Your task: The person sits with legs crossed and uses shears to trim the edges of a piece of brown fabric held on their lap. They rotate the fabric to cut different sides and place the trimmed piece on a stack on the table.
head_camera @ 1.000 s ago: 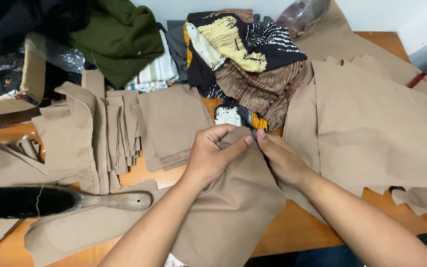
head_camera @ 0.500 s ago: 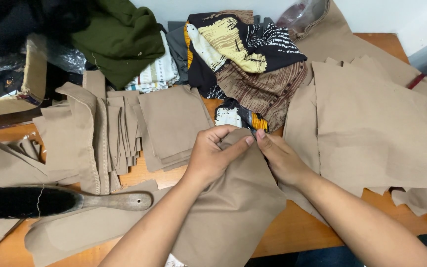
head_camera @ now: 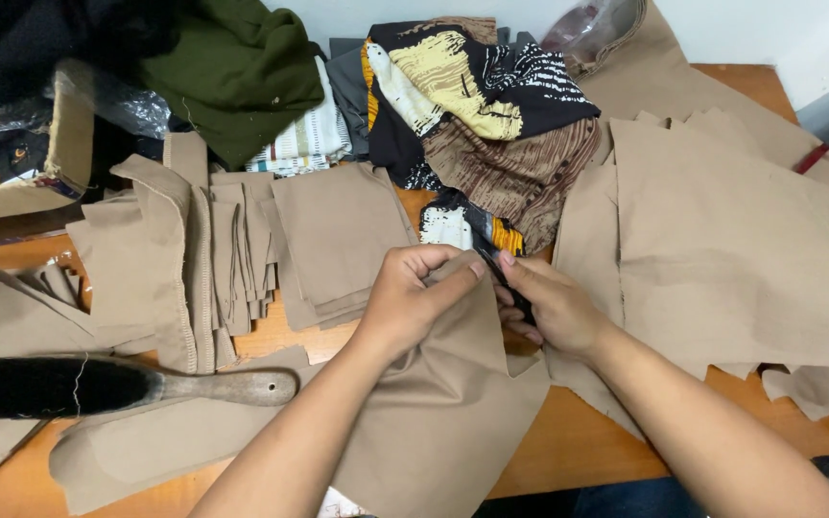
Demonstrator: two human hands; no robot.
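**Both hands pinching tan fabric at table centre**

Head view: cardboard box (head_camera: pixel 59 182) far left, contents dark, can't tell what. Left hand (head_camera: pixel 414 297) pinches the top edge of the tan fabric piece (head_camera: pixel 443 403), which drapes toward the near edge. Right hand (head_camera: pixel 554 307) is closed on the same edge, gripping a small dark tool (head_camera: pixel 496 269); type unclear. Stack of tan cut pieces (head_camera: pixel 338 240) just left of the hands, large tan panels (head_camera: pixel 731 249) right. Wooden-handled brush (head_camera: pixel 98 386) near left. Patterned cloth (head_camera: pixel 491 115) and green garment (head_camera: pixel 242 72) far side.
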